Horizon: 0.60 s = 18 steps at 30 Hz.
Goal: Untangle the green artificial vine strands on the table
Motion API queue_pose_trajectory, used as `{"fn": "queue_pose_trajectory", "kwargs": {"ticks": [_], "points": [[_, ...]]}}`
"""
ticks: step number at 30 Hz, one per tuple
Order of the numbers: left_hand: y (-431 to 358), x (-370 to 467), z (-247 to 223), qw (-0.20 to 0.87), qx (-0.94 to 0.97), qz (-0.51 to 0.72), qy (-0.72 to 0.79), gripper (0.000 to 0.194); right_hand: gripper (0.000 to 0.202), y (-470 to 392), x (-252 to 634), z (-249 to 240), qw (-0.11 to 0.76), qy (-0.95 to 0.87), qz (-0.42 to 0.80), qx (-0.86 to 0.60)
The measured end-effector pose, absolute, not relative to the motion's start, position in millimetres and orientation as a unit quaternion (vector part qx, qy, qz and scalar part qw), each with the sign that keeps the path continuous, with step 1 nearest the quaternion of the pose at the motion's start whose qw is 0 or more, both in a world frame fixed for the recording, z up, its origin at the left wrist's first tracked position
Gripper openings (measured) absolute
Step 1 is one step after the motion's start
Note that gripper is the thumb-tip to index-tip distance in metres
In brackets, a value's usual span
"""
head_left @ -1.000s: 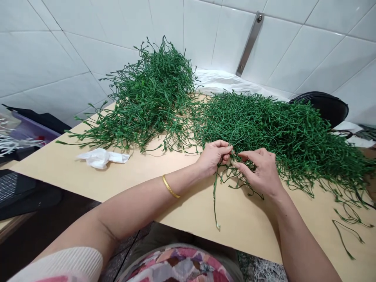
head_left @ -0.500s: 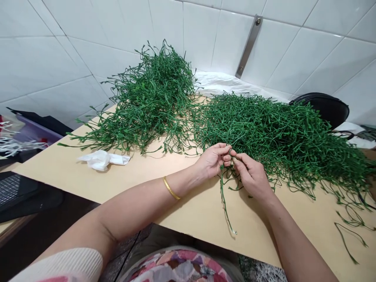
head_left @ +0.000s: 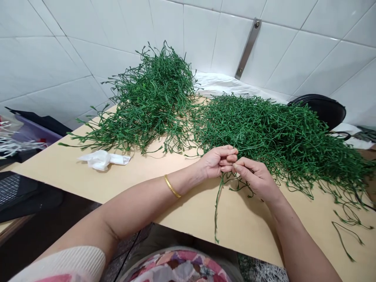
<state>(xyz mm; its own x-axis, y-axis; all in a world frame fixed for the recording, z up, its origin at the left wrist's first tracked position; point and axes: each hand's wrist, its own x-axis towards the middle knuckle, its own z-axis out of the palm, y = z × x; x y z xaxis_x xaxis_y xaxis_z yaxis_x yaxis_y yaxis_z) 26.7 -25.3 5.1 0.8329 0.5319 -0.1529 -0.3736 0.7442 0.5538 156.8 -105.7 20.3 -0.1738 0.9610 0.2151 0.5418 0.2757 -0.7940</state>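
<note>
My left hand [head_left: 221, 161] is closed over the table, its fingers curled round a thin green plastic stem [head_left: 217, 211] whose long end hangs down toward the front edge. Close beside it, my right hand [head_left: 255, 176] pinches thumb to forefinger right at the left fingertips. What exactly sits in that pinch is mostly hidden; it looks like part of a green stem. Behind both hands lies a wide tangled heap of green plastic stems [head_left: 249, 125]. A second, taller heap of green stems [head_left: 155, 90] rises farther left.
A crumpled white tissue [head_left: 101, 159] lies left on the tan tabletop [head_left: 141, 168]. At the back right sits a black round-topped case [head_left: 321, 109]. A metal bracket [head_left: 248, 49] is fixed to the tiled wall. Loose stems [head_left: 343, 239] lie at the right.
The hanging stem has swung left. My right hand has shifted slightly down against the left fingers, and the left fingers have straightened a little.
</note>
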Motion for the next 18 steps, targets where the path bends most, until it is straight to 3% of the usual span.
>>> {"fn": "queue_pose_trajectory", "kwargs": {"ticks": [3,8,14,18], "points": [[-26,27,4,0.899,0.290,0.273,0.180,0.013,0.031,-104,162,19,0.331,-0.734,0.221,-0.551],[-31,29,4,0.844,0.353,0.329,0.232,0.012,0.021,-99,168,12,0.280,-0.767,0.006,-0.577],[-37,29,8,0.783,0.421,0.385,0.246,0.014,0.015,-99,168,10,0.399,-0.709,-0.077,-0.577],[-37,29,9,0.780,0.433,0.377,0.249,0.009,0.017,-97,168,7,0.383,-0.708,-0.110,-0.582]]}}
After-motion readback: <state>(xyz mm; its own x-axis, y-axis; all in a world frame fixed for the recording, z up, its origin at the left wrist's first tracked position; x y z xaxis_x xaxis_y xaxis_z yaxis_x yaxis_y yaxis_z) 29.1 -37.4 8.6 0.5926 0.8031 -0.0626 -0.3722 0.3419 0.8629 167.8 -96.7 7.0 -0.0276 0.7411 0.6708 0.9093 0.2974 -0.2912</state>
